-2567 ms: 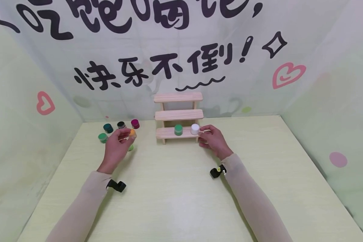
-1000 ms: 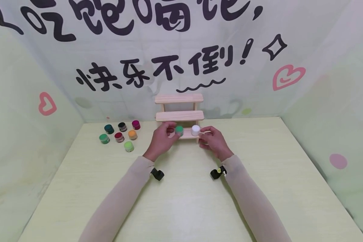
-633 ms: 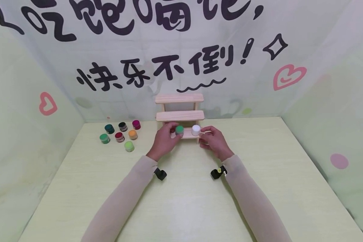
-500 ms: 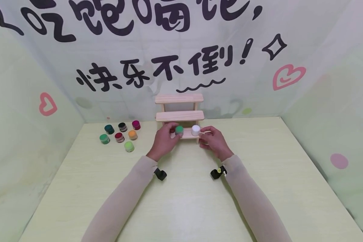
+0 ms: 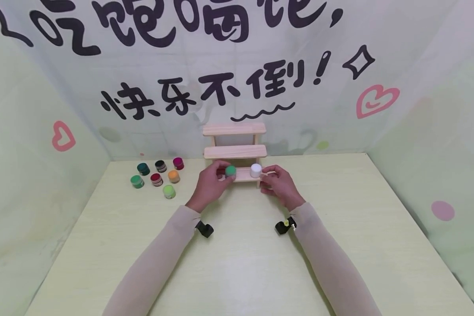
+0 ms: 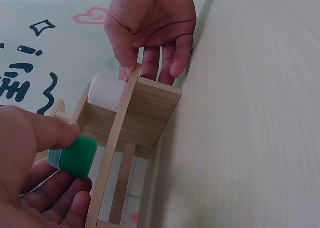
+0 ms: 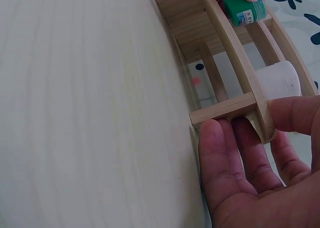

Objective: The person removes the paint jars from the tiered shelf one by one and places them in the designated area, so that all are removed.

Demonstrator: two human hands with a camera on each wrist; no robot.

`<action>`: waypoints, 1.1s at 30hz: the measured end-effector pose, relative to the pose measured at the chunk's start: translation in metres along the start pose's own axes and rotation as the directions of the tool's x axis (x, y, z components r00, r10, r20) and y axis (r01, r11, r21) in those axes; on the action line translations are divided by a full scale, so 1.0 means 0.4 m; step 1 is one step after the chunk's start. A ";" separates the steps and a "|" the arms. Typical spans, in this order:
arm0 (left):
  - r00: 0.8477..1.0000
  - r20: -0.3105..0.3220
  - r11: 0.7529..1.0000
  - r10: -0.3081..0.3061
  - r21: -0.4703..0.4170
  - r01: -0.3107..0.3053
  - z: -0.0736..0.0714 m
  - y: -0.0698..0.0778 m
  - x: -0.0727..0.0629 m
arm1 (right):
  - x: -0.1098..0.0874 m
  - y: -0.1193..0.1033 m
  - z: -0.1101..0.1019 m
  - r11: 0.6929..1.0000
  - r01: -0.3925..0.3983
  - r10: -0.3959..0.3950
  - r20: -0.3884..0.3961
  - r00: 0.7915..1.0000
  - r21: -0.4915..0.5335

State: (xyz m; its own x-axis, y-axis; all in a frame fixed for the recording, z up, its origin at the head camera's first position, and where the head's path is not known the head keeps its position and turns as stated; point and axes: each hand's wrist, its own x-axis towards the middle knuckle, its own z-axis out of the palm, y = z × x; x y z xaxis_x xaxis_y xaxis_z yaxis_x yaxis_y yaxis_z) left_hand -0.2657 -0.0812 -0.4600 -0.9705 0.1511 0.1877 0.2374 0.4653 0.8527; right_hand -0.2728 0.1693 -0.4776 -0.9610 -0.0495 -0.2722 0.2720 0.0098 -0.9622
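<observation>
My left hand (image 5: 210, 185) pinches a small green-lidded paint jar (image 5: 231, 170) between thumb and fingers, at the lowest step of a three-step wooden display stand (image 5: 235, 152). The left wrist view shows this jar (image 6: 80, 156) close beside the step's edge. To its right a white paint jar (image 5: 255, 170) sits on the same step. My right hand (image 5: 281, 186) grips the stand's right end; in the right wrist view its thumb lies at the step beside the white jar (image 7: 281, 81) and its fingers (image 7: 212, 153) are against the leg.
Several paint jars stand on the table at the back left: teal (image 5: 143, 169), black (image 5: 160, 166), magenta (image 5: 178, 163), green (image 5: 137, 181), red (image 5: 156, 179), orange (image 5: 174, 176) and light green (image 5: 169, 191). A printed cloth (image 5: 316, 118) hangs behind the stand.
My left hand has left the orange jar among the others and moved right to the green jar on the stand. Most recently it has shifted that jar slightly left. The right hand has stayed put.
</observation>
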 end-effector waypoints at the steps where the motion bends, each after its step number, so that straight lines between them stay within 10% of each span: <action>1: 1.000 0.005 1.000 -0.007 -0.006 0.007 -0.003 -0.001 -0.003 | 0.000 0.001 0.000 1.000 0.000 0.000 0.000 1.000 0.000; 33: 0.996 0.010 0.993 -0.083 -0.078 0.084 -0.138 -0.032 -0.113 | -0.003 -0.002 0.001 1.000 0.002 -0.002 -0.002 1.000 -0.030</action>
State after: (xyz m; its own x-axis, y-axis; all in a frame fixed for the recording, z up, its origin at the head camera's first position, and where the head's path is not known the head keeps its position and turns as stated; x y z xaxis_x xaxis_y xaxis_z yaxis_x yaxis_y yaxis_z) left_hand -0.2271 -0.1423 -0.4526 -0.9865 0.1208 0.1109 0.1511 0.4072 0.9008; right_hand -0.2720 0.1689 -0.4764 -0.9616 -0.0474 -0.2702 0.2685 0.0393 -0.9625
